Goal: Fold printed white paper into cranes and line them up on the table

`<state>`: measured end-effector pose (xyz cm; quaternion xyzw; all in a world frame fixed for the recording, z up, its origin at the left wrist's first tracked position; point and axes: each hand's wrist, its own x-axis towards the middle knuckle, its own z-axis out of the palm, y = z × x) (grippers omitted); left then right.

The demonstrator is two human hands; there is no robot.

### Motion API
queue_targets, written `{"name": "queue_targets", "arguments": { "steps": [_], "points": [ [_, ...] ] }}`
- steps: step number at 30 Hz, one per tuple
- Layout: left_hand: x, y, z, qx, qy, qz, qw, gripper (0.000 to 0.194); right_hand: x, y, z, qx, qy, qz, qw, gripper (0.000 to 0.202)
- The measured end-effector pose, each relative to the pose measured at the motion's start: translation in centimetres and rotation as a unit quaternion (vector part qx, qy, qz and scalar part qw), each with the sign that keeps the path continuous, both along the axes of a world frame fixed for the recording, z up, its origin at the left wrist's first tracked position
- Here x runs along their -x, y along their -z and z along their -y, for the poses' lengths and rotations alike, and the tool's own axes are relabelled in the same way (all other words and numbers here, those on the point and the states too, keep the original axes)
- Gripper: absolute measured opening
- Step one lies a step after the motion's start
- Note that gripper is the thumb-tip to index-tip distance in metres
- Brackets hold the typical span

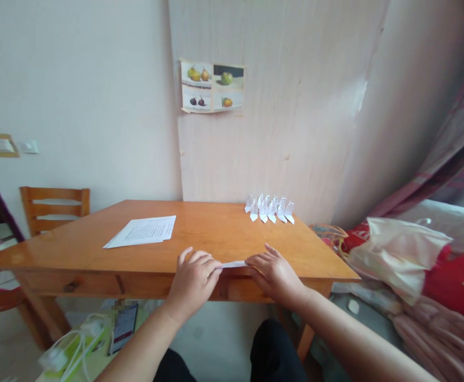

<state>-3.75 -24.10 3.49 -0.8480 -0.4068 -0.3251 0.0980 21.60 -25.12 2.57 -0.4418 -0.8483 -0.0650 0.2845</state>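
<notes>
Pinching a white paper strip (233, 264) at both ends, right at the near edge of the surface (212, 228), a bit right of its middle. Left hand (195, 276): fingers closed on the strip's left end. Right hand (274, 273): fingers closed on its right end, index raised. Surface is orange-brown wood, drawers (96, 285) under the near edge. Printed sheets (142, 232) stacked loosely on its left half. Folded paper pieces (272, 208) grouped in rows near the far right corner. Far edge meets a pale wall panel (295, 132); fruit poster (212, 87) taped up there. Wooden chair (57, 193) beyond the far left corner. Off the right edge: white bag (407, 249), red bag (463, 281), pinkish curtain (447, 138). Below the left part of the near edge: white cables (72, 347), flat screen device (126, 321), partly blurred.
</notes>
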Motion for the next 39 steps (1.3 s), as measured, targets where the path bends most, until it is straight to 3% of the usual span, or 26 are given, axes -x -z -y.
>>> {"name": "queue_targets", "arguments": {
  "steps": [6,12,19,27,39],
  "points": [
    [-0.2,-3.8,1.8,-0.015,-0.027,0.004,1.0,0.017,0.9,-3.4,0.2,-0.02,-0.018,0.005,1.0,0.016],
    [-1.1,-5.7,3.8,-0.049,-0.028,-0.027,0.998,0.009,2.1,-5.1,1.1,-0.02,-0.039,0.015,0.999,0.017],
    [-1.2,-5.9,4.5,-0.044,-0.049,-0.053,0.996,0.018,3.9,-5.7,2.5,-0.042,-0.027,0.002,0.999,0.011],
    [-1.4,-6.0,5.0,-0.055,-0.043,-0.057,0.996,0.02,5.2,-5.6,2.4,-0.076,-0.02,0.044,0.996,0.005],
    [-0.1,-5.9,4.7,-0.019,0.005,-0.06,0.998,0.018,3.0,-5.1,2.6,-0.066,-0.019,0.025,0.997,0.007]
  ]
}}
